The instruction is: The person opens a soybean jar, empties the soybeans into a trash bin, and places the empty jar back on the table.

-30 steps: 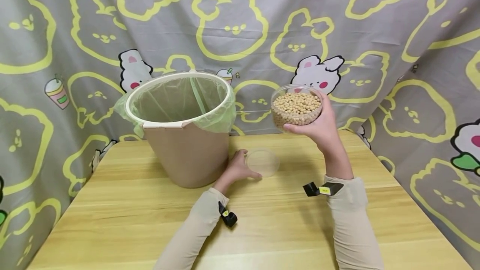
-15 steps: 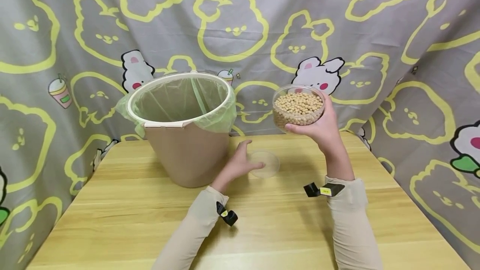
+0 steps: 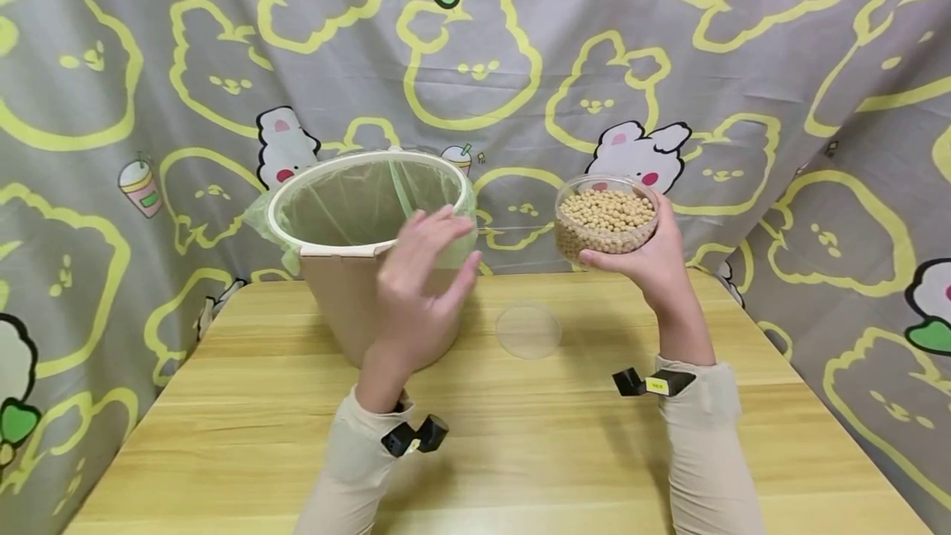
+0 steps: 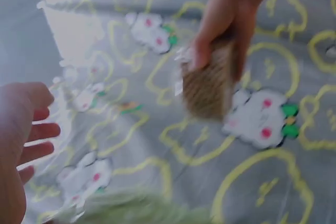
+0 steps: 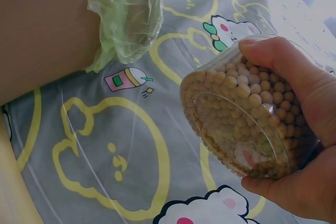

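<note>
My right hand (image 3: 654,258) grips a clear round tub (image 5: 236,108) by its side and holds it up above the table. Pale round soybeans (image 3: 607,211) fill most of the tub, which has no lid on it. In the head view my left hand (image 3: 419,287) is raised in front of the trash can (image 3: 342,295), its fingers spread and nothing in them. A thin clear round lid (image 3: 528,331) lies flat on the table between the can and the right arm. The left wrist view is blurred and shows the left hand's loose fingers (image 4: 42,129) at its left edge.
A pale green bag (image 3: 456,258) lines the trash can and folds over its white rim (image 3: 349,251). The can stands on the wooden table (image 3: 535,452) at the back left. A patterned curtain (image 3: 475,89) hangs close behind the table and along both sides.
My left hand has lifted away from the lid and moved up and left, in front of the trash can. The right hand still holds the tub. The head view has shifted slightly.
</note>
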`<state>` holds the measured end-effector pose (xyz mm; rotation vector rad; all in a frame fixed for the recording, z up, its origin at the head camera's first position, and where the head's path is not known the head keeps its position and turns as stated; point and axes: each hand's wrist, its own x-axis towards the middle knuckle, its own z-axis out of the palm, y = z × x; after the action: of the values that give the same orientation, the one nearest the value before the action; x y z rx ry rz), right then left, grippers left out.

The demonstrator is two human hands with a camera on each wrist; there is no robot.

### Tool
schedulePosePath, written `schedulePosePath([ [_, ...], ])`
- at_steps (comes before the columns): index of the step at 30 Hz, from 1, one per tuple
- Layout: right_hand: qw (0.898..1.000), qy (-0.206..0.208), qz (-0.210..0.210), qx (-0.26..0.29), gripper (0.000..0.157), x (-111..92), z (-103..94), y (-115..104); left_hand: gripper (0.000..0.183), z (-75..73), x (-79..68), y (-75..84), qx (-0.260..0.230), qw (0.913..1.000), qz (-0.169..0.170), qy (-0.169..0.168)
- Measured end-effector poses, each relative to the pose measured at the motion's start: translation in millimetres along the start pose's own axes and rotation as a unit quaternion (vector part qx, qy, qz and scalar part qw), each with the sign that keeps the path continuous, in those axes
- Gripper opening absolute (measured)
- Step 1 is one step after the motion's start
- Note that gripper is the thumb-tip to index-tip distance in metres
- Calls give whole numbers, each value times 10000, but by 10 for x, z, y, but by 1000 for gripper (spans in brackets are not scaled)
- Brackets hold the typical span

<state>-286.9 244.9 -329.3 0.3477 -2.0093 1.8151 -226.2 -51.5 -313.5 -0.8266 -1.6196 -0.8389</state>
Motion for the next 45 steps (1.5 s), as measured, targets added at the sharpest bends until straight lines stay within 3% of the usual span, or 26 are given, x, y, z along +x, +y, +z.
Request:
schedulePosePath([
  [2,10000,-18,-7,-2,114,9,2,7,24,-91,40,-48,710,9970,144,276],
  [4,10000,-31,-11,5,114,17,4,14,18,-154,52,-123,1439,9891,102,297],
  [7,10000,-53,-4,61,114,16,7,26,13,-190,23,-251,2247,9744,4,23],
  [11,9998,-109,24,138,113,3,15,40,14,-166,-48,-388,2749,9610,4,-291],
  [15,9995,-149,97,266,111,-12,17,44,16,-121,-109,-464,2804,9596,76,-202],
  [22,9986,-312,263,339,109,20,84,-3,12,-126,-246,-559,2822,9575,492,325],
  [31,9966,-808,-37,-139,108,355,312,-283,11,-151,-212,-560,2783,9581,542,408],
  [37,9902,-996,-287,-941,114,630,541,-558,9,-140,-173,-558,2770,9585,504,442],
  [45,9705,-1411,-577,-1868,122,897,764,-710,11,-128,-169,-571,2783,9584,489,405],
])
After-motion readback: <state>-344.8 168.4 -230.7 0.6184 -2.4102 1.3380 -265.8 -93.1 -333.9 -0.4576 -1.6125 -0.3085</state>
